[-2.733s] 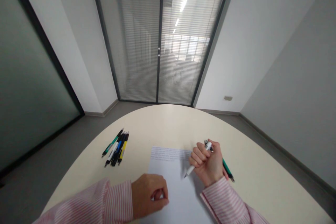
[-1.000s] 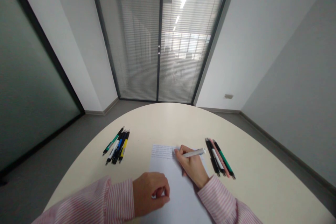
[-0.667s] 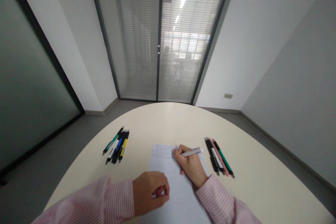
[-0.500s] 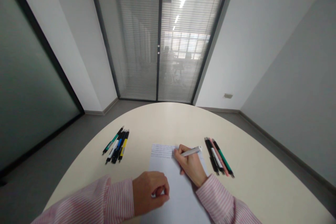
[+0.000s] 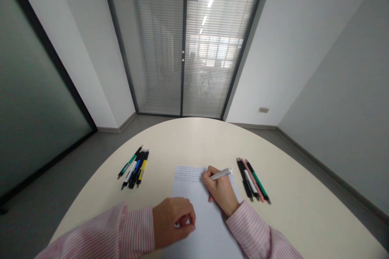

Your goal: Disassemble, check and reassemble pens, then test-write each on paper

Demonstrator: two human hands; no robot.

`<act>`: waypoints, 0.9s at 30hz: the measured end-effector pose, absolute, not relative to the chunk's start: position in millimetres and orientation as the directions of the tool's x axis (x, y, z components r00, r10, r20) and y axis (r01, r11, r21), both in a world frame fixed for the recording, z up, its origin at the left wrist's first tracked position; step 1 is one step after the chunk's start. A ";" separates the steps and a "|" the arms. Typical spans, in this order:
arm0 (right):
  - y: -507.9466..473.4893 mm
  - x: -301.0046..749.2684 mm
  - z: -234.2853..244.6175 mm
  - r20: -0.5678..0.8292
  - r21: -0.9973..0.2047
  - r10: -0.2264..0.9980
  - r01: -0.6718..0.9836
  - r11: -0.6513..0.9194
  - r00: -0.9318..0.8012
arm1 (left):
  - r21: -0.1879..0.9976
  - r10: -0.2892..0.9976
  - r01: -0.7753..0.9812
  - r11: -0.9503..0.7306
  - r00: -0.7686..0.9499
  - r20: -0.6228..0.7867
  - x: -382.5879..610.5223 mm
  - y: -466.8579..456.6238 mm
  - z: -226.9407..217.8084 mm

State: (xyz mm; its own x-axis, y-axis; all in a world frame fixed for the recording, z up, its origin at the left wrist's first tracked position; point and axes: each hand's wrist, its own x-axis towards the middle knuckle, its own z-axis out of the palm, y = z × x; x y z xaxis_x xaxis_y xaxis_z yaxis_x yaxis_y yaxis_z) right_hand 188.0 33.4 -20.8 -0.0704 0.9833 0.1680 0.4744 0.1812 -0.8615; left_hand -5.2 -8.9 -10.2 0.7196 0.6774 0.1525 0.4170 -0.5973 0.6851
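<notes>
Cream tabletop (image 5: 194,141): at five o'clock my right hand (image 5: 220,190) grips a white pen (image 5: 221,174) on the paper sheet (image 5: 188,182), apparently with more writing called for; my left hand (image 5: 173,222) is curled, its hold unclear.

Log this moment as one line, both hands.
right hand: holds white pen at paper sheet | left hand: curled at sheet edge | nearby: left pen group, right pen group

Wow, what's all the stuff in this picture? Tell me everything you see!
Rounded cream table: one, cream, under everything.
Thin white paper sheet: one, white with grey writing on top, on the table.
Bunch of plastic pens: about five, black, blue, yellow, green, left of the paper.
Row of plastic pens: about four, black, pink, green, right of the paper.
Glass double door with blinds: one, grey, straight ahead.
White pen: one, white, in the right hand.
Right hand: one, over the paper.
Left hand: one, curled, by the paper.
</notes>
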 end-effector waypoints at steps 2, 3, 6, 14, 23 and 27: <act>33.9 187.8 -20.3 0.171 -0.858 0.983 0.481 0.180 -0.062 | 0.681 0.678 0.422 -0.598 0.720 0.149 -5.6 -8.6 -11.6; 34.2 187.7 -20.2 0.172 -0.857 0.983 0.484 0.179 -0.058 | 0.680 0.678 0.424 -0.598 0.721 0.147 -5.9 -8.4 -12.3; 34.7 187.4 -19.7 0.175 -0.852 0.983 0.493 0.176 -0.048 | 0.678 0.672 0.423 -0.601 0.726 0.143 -6.5 -7.9 -13.3; 31.2 188.3 -16.4 0.188 -0.885 0.982 0.429 0.180 -0.025 | 0.676 0.673 0.418 -0.607 0.722 0.158 -6.0 -8.2 -13.1; 31.9 190.7 -7.1 0.108 -0.990 0.987 0.099 0.097 0.117 | 0.683 0.667 0.399 -0.611 0.724 0.174 -8.0 -9.5 -12.4; 25.0 190.3 8.7 0.037 -0.995 0.999 -0.096 0.037 -0.003 | 0.692 0.668 0.392 -0.607 0.723 0.176 -7.9 -10.1 -10.5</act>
